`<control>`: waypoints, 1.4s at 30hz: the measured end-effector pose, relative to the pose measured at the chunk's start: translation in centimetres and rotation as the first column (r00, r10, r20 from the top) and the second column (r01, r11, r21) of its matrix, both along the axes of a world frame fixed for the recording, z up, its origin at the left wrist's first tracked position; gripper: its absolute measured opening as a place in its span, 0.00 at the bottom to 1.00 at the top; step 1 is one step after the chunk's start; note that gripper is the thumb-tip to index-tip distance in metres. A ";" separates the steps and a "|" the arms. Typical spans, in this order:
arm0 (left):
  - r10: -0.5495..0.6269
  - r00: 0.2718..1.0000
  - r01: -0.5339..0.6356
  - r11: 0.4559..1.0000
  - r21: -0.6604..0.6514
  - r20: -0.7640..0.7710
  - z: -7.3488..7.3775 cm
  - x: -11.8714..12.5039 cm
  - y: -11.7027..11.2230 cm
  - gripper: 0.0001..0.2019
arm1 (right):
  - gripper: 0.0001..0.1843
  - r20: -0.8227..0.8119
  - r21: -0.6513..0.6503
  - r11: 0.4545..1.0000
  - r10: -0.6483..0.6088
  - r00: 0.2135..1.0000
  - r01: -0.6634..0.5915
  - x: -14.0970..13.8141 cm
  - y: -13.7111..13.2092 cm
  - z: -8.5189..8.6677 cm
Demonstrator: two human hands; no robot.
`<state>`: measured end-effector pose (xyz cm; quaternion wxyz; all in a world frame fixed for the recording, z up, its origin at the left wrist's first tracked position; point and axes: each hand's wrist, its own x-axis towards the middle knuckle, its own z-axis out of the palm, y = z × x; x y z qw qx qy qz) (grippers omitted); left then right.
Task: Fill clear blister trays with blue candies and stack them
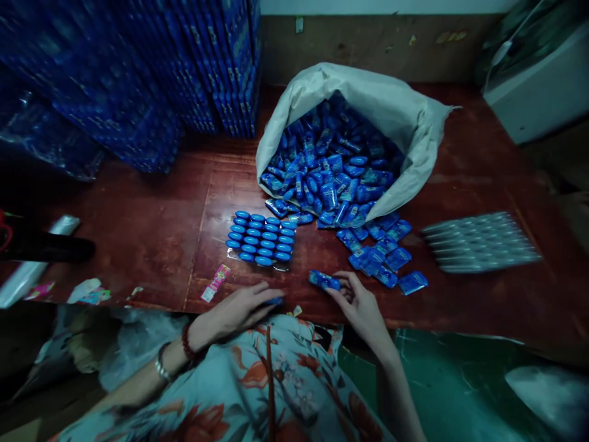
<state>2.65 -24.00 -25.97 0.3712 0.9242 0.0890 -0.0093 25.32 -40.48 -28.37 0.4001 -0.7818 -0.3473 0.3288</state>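
Observation:
My right hand (358, 302) pinches a small blue printed packet (324, 280) between thumb and fingers, just above the table's front part. My left hand (242, 307) rests near the front edge with its fingers curled over a blue packet (275, 301), most of which is hidden. Ahead of the left hand, several blue packets stand close together in rows as a block (262, 238), their rounded ends facing up. Beyond them a white woven sack (426, 144) lies open towards me, full of blue packets. Several loose packets (380, 255) have spilled out ahead of my right hand.
Tall stacks of blue packs (193, 67) rise at the back left. A stack of clear ridged plastic trays (481, 242) lies to the right. A pink sticker strip (215, 283) sits left of the block. A dark object (50, 245) crosses a clear plastic roll (27, 276) far left.

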 end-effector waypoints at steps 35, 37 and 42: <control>0.532 0.846 -0.488 0.759 0.431 0.020 -2.8 -4.7 5.3 0.16 | 0.16 0.737 -0.279 0.790 0.541 0.406 -0.547 -3.8 7.7 1.5; 0.470 0.880 -0.378 0.782 0.495 -0.071 -2.1 -4.4 5.9 0.17 | 0.18 0.725 -0.332 0.760 0.585 0.365 -0.559 -3.9 8.0 1.9; 0.328 0.917 -0.139 0.794 0.592 -0.225 -0.5 -2.5 6.4 0.19 | 0.17 0.682 -0.447 0.680 0.680 0.270 -0.582 -5.1 9.9 2.9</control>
